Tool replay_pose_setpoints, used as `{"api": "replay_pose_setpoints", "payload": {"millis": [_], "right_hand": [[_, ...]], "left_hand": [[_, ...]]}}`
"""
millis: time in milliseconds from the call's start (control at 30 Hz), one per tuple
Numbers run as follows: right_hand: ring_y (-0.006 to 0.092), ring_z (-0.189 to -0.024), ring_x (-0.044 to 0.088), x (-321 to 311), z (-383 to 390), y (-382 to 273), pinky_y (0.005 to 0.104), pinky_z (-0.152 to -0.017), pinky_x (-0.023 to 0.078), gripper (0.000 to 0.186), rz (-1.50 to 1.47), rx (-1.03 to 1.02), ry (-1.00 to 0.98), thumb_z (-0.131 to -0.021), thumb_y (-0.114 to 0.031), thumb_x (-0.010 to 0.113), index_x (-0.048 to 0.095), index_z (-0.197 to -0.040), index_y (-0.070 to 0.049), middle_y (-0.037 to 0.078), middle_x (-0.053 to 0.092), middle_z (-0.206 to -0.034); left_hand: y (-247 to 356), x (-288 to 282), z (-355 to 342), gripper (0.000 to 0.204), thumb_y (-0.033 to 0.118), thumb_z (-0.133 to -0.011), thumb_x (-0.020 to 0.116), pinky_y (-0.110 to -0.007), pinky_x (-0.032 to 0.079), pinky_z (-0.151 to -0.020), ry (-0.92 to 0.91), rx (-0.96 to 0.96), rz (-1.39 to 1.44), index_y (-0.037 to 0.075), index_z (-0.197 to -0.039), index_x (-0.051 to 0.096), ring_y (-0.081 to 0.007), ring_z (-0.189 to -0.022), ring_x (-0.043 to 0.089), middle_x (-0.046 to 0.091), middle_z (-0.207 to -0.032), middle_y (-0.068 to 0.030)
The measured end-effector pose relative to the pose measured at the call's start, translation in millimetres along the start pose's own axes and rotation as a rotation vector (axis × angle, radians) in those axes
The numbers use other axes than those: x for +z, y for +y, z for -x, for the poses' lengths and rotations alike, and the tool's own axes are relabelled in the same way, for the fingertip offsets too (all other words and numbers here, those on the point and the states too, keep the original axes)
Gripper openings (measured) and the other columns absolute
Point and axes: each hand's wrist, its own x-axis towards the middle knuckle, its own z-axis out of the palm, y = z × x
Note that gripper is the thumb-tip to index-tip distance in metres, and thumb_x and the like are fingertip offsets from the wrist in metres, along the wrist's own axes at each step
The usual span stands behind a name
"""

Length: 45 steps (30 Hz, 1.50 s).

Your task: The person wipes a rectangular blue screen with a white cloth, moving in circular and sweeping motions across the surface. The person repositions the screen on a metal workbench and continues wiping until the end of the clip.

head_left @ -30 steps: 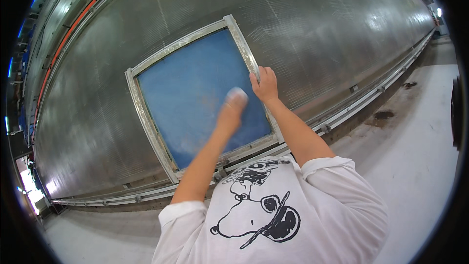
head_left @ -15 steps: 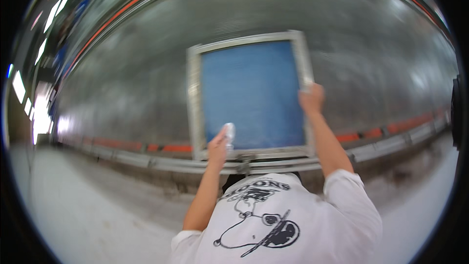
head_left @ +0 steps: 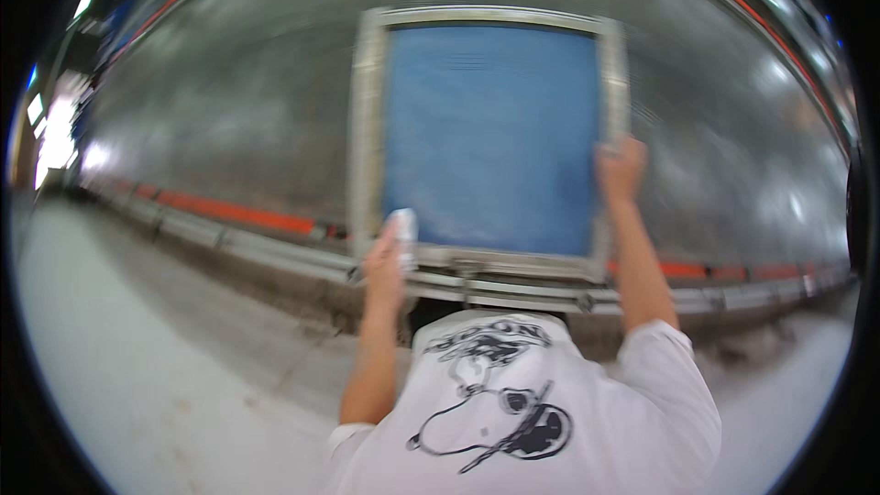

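A white wad [head_left: 405,236] is grasped by the left hand [head_left: 383,261], the framed blue printing screen [head_left: 492,137] by the right hand [head_left: 621,169].

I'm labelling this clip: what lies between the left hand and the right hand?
The head view shows a white wad in the left hand, then the blue panel of the pale frame that the right hand grips.
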Motion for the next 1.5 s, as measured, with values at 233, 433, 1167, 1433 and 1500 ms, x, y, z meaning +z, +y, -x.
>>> {"api": "replay_pose_setpoints", "payload": {"millis": [233, 433, 1167, 1433, 1500], "right_hand": [[0.0426, -0.112, 0.052, 67.9, 50.2, -57.2, 0.051, -0.099, 0.044, 0.048, -0.189, 0.082, 0.027, -0.084, -0.018, 0.074, 0.058, -0.123, 0.005, 0.023, 0.056, -0.116], [0.0414, -0.113, 0.052, 80.7, 59.5, -72.7, 0.052, -0.1, 0.043, 0.051, -0.128, 0.185, -0.013, -0.084, -0.019, 0.073, 0.057, -0.127, 0.003, 0.021, 0.055, -0.117], [0.0415, -0.118, 0.053, 73.3, 51.3, -63.3, 0.0493, -0.102, 0.044, 0.054, 0.059, 0.201, -0.114, -0.089, -0.021, 0.07, 0.054, -0.134, 0.006, 0.023, 0.055, -0.126], [0.0412, -0.117, 0.054, 70.4, 44.7, -81.9, 0.0494, -0.101, 0.045, 0.053, 0.006, 0.205, -0.148, -0.089, -0.019, 0.07, 0.055, -0.133, 0.007, 0.023, 0.056, -0.123], [0.0413, -0.116, 0.054, 71.2, 43.9, -77.3, 0.0494, -0.101, 0.045, 0.053, 0.004, 0.231, -0.148, -0.089, -0.019, 0.07, 0.055, -0.134, 0.006, 0.023, 0.056, -0.122]], "left_hand": [[18.2, -63.9, -39.2, 0.045, -0.002, -0.102, 0.046, -0.034, 0.039, -0.117, -0.08, 0.077, -0.108, -0.002, -0.147, 0.056, -0.0243, -0.14, 0.053, 0.055, -0.153, -0.0147], [22.9, -52.9, -62.3, 0.044, 0.0, -0.103, 0.048, -0.034, 0.039, -0.117, -0.089, 0.218, -0.387, 0.0, -0.146, 0.058, -0.0226, -0.139, 0.054, 0.057, -0.152, -0.0143], [6.5, 69.7, -200.0, 0.046, -0.001, -0.097, 0.049, -0.046, 0.038, -0.12, -0.742, 0.877, -0.97, 0.004, -0.142, 0.056, -0.0384, -0.144, 0.046, 0.053, -0.15, -0.0232], [59.0, 82.4, -353.7, 0.047, -0.001, -0.096, 0.048, -0.046, 0.038, -0.12, -0.041, 0.762, -1.125, 0.003, -0.142, 0.057, -0.0412, -0.144, 0.044, 0.052, -0.15, -0.0229], [58.8, 101.0, -339.4, 0.048, -0.001, -0.095, 0.049, -0.045, 0.037, -0.121, -0.173, 0.783, -1.122, 0.003, -0.142, 0.057, -0.0397, -0.145, 0.043, 0.051, -0.151, -0.0218]]}}
